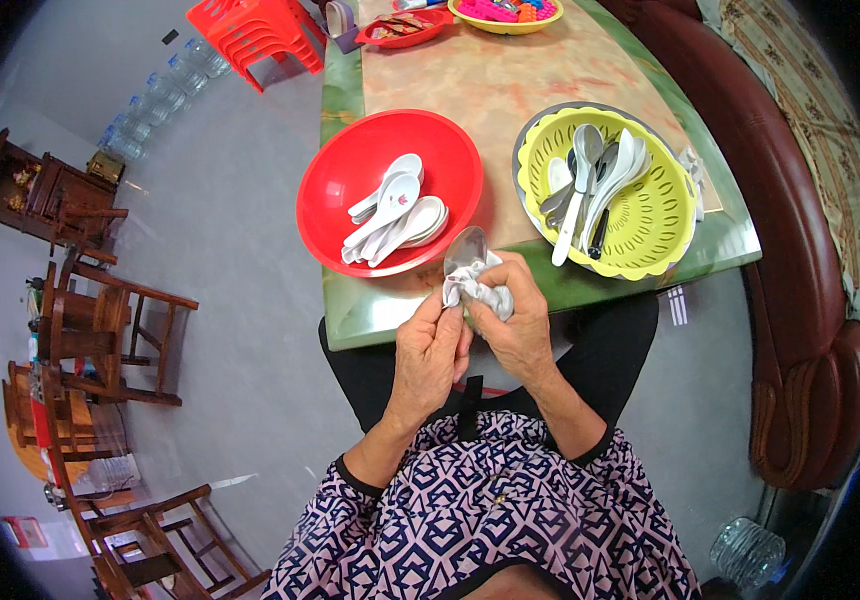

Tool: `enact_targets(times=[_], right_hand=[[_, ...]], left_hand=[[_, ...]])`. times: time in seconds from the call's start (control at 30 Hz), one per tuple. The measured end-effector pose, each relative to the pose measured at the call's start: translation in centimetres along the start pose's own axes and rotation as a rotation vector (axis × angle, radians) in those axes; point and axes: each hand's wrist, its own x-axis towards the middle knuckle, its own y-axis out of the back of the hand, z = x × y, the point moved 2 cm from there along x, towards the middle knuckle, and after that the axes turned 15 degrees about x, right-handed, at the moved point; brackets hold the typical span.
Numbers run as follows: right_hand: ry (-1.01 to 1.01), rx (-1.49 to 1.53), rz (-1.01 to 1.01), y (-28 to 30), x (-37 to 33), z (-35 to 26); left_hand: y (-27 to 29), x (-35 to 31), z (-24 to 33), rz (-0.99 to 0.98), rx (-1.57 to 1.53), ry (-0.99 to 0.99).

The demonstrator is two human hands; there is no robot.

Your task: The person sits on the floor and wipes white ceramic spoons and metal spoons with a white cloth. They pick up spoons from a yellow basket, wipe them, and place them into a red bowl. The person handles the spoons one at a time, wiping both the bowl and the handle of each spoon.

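Just over the table's near edge, a metal spoon [467, 246] points away from me, its shiny bowl rising out of a bunched white cloth [483, 292]. My left hand [428, 352] is closed around the lower part of the spoon, which the fingers and cloth hide. My right hand [517, 318] is closed on the cloth and presses it round the spoon just below the bowl. A black strip [471, 405] shows below the hands; I cannot tell whether it is the spoon's handle. Left of the hands, a red basin [355, 150] holds several white spoons [395, 205].
To the right, a yellow strainer basket [650, 225] holds several white, metal and black-handled spoons [590, 180]. The marble-patterned table [430, 90] carries a small red tray [410, 38] and a yellow bowl [507, 24] farther off. A dark red sofa [800, 300] stands right; wooden chairs [100, 335] stand left.
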Motion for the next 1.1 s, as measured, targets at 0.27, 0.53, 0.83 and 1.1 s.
enact_targets(times=[0.27, 0.53, 0.83, 1.1], right_hand=[[0.169, -0.031, 0.089, -0.2, 1.3, -1.3], [-0.165, 0.546, 0.242, -0.6, 3.3, -1.0], [-0.514, 0.805, 0.157, -2.0, 0.0, 1.3], [-0.528, 0.939, 0.162, -1.4, 0.2, 0.9]], left_hand=[[-1.0, -0.5, 0.7, 0.004, 0.118, -0.063], [-0.9, -1.0, 0.0, -0.021, 0.083, 0.004], [-0.4, 0.0, -1.0, 0.053, -0.039, -0.032], [-0.5, -0.1, -1.0, 0.009, 0.092, -0.083]])
